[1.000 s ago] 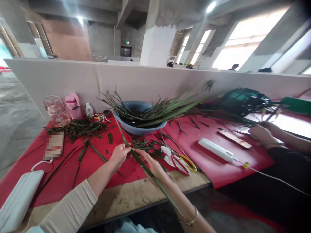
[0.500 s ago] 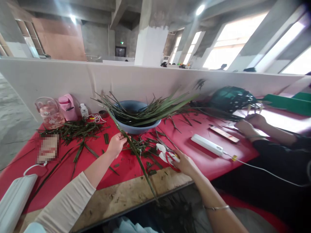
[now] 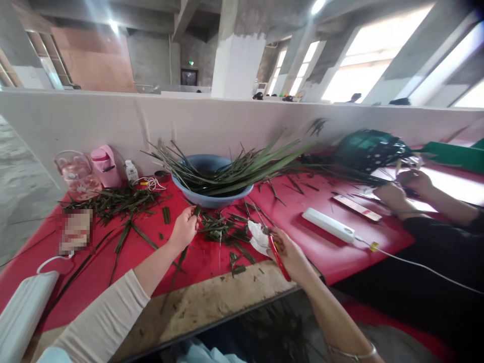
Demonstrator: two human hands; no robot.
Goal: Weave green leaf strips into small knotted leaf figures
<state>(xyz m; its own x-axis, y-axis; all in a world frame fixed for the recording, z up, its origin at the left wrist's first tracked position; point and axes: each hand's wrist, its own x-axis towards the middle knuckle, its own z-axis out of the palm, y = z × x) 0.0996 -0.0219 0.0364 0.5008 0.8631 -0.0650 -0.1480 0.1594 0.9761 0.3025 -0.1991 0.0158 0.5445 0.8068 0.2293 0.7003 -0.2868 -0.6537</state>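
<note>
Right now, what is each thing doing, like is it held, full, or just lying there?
Left hand: shut on the long leaf.
Right hand: shut on the red scissors.
Blue basin: upright, piled with leaves.
White power strip: lying flat, cord attached.
Pink bottle: upright, lid shut.

Blue basin (image 3: 212,197) of leaves — pink jug (image 3: 106,165), power strip (image 3: 328,225).

Craft workshop: concrete hall, leaf strips (image 3: 117,199) littering red table (image 3: 298,212).
</note>
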